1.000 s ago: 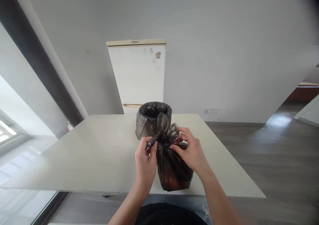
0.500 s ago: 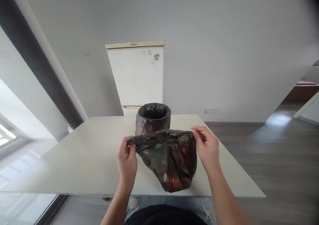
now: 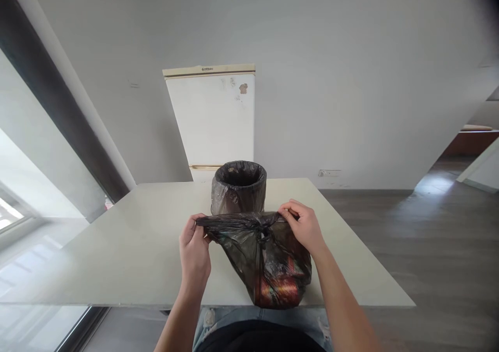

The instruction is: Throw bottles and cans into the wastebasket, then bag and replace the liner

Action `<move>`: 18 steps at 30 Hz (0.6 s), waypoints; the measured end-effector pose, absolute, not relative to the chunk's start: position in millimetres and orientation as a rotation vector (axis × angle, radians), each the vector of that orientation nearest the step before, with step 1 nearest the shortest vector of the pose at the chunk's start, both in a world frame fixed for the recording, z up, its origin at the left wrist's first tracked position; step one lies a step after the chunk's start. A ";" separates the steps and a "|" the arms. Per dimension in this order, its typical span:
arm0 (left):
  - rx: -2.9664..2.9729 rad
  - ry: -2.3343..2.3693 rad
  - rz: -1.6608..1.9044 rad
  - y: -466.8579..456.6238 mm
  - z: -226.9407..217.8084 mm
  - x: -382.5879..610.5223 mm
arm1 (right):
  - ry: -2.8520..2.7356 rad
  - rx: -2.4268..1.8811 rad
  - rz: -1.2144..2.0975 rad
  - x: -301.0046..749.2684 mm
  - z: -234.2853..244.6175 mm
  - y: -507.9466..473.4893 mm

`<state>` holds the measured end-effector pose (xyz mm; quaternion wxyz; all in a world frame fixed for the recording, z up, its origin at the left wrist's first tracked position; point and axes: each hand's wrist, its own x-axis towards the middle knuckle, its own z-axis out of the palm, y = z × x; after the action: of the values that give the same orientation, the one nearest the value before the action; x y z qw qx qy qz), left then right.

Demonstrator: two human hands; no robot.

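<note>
A dark, half-transparent rubbish bag (image 3: 268, 263) stands full on the white table (image 3: 128, 243) near its front edge, with coloured waste showing through. The bag's top is stretched sideways and knotted in the middle. My left hand (image 3: 194, 253) pinches the left end of the bag's top. My right hand (image 3: 304, 226) pinches the right end, close to the knot. Right behind the bag stands a small round bin (image 3: 238, 186) lined with another dark bag, open at the top.
A white fridge (image 3: 212, 120) stands against the grey wall behind the table. A window with a dark frame (image 3: 47, 81) runs along the left. Grey wood flooring (image 3: 429, 237) lies to the right, with a doorway at the far right.
A second ago both hands worked close together at the bag's neck. They then pulled the two ends apart, and now my right hand has come back in towards the knot.
</note>
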<state>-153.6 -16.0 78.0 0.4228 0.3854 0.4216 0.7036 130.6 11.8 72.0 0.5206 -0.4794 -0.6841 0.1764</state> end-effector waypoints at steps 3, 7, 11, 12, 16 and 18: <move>0.883 1.050 1.700 -9.0 69.8 -159.8 | -1.422 -1.238 0.274 132.1 60.9 25.2; 0.959 1.151 1.668 -5.9 54.0 -167.1 | -1.384 -1.277 0.205 130.7 59.3 36.2; 1.379 1.444 1.598 -22.6 49.4 -161.4 | -1.586 -1.129 0.427 117.4 69.8 34.0; 1.522 1.481 1.554 -28.3 48.7 -157.7 | -1.578 -1.113 0.460 112.5 71.8 32.8; 1.911 1.591 1.313 -41.8 39.0 -144.1 | -1.517 -1.122 0.456 91.8 72.2 33.1; 2.015 1.626 1.240 -40.1 31.3 -140.7 | -1.546 -1.137 0.459 82.7 69.5 36.1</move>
<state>-140.7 -40.1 31.3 0.1350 0.6955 0.5612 0.4279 82.7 36.1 69.5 0.5515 -0.4806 -0.6537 0.1939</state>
